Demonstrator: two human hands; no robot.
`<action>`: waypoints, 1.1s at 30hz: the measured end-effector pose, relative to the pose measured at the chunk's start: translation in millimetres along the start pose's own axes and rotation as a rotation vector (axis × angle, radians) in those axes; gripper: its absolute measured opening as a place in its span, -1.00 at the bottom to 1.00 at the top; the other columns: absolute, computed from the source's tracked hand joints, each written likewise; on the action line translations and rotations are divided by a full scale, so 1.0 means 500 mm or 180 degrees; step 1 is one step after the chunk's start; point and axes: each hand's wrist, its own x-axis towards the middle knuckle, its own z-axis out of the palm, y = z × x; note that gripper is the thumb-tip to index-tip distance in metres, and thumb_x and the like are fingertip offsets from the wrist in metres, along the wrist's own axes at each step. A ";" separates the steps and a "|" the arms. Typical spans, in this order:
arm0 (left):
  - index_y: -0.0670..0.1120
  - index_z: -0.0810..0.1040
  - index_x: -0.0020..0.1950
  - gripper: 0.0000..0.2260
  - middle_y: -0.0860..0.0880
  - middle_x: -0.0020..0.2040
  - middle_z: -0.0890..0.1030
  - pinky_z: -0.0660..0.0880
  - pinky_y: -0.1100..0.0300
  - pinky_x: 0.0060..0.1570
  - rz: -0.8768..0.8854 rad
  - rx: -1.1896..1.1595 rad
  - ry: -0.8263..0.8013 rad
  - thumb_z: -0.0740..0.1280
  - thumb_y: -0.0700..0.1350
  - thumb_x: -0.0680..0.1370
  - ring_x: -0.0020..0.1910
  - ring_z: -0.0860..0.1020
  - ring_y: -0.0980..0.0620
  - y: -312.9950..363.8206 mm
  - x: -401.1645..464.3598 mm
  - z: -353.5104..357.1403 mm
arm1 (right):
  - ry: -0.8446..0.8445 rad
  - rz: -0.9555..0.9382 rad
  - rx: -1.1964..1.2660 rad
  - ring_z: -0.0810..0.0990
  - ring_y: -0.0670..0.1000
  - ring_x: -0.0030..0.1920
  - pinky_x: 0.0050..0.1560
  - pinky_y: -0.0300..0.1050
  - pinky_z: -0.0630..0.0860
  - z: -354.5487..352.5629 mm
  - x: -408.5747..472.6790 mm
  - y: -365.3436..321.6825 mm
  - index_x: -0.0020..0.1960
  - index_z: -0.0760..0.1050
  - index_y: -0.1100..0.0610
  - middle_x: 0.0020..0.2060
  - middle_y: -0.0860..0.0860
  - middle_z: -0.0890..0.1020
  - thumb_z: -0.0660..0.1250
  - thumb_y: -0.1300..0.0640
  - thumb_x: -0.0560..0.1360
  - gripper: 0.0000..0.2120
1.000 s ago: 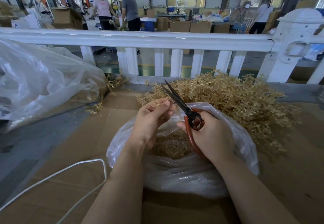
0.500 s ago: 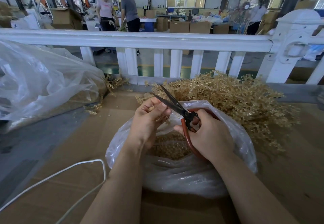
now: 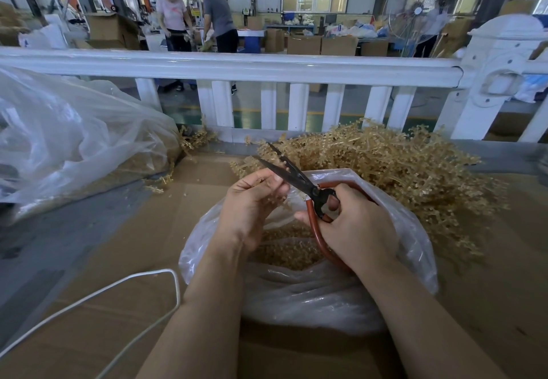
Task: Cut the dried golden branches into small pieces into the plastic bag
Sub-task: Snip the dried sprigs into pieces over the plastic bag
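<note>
In the middle of the frame, the left hand (image 3: 252, 201) pinches what looks like a small golden sprig; it is hard to see. The right hand (image 3: 353, 224) grips the scissors (image 3: 299, 180), blades apart. Both are above the plastic bag (image 3: 311, 295) of cut pieces. The golden branches (image 3: 400, 165) are piled behind it.

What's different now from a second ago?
The scissors in the right hand have opened their blades and swung left. The left hand still pinches a sprig over the plastic bag. The branch pile hasn't moved.
</note>
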 end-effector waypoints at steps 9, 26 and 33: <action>-0.09 0.68 -0.13 -0.89 0.00 -0.23 0.69 0.58 0.27 -0.13 -0.0019 -0.0028 -0.0082 0.46 -0.19 0.36 -0.27 0.63 0.13 -0.002 -0.001 -0.001 | -0.0002 0.0023 0.0005 0.51 -0.11 -0.32 -0.35 -0.21 0.37 -0.003 -0.005 -0.002 -0.17 0.47 -0.03 -0.31 -0.19 0.57 0.23 -0.56 0.29 -0.41; -0.04 0.68 -0.15 -0.90 0.01 -0.22 0.67 0.57 0.27 -0.14 0.0070 -0.0056 -0.0209 0.45 -0.22 0.41 -0.28 0.60 0.12 -0.001 -0.001 -0.001 | 0.0209 -0.0265 0.0069 0.61 -0.02 -0.39 -0.38 -0.23 0.35 -0.010 -0.007 -0.010 -0.26 0.43 0.04 -0.37 -0.12 0.63 0.24 -0.51 0.31 -0.43; 0.01 0.68 -0.11 -0.91 0.01 -0.22 0.63 0.54 0.23 -0.16 0.0180 0.0240 -0.0193 0.38 -0.12 0.55 -0.26 0.57 0.08 0.009 -0.009 0.005 | 0.0099 -0.0139 0.0171 0.45 -0.16 -0.39 -0.41 -0.40 0.21 -0.010 -0.005 -0.006 -0.16 0.47 -0.01 -0.37 -0.23 0.49 0.26 -0.50 0.32 -0.47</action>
